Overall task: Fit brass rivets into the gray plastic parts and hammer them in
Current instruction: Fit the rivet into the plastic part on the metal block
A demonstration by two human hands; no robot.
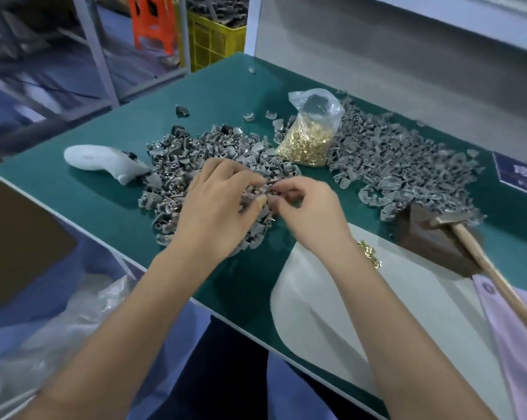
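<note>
Two heaps of gray plastic parts lie on the green table [225, 95]: a left heap [177, 165] and a right heap [401, 159]. Between them stands a clear bag of brass rivets [309, 140]. My left hand [213, 207] hovers over the left heap and pinches a small gray plastic part [257, 192] at its fingertips. My right hand [310, 213] meets it there, fingers pinched at the same part; whether it holds a rivet is too small to tell. A few loose brass rivets [369, 256] lie beside my right wrist. A wooden-handled hammer [480, 253] rests on a dark block [428, 241] at right.
A white curved plastic object [101, 160] lies at the table's left. A white sheet [331, 304] covers the near table part. A yellow crate [213, 40] and an orange stool [151, 22] stand behind the table. Clear plastic bags [59, 322] lie below the left edge.
</note>
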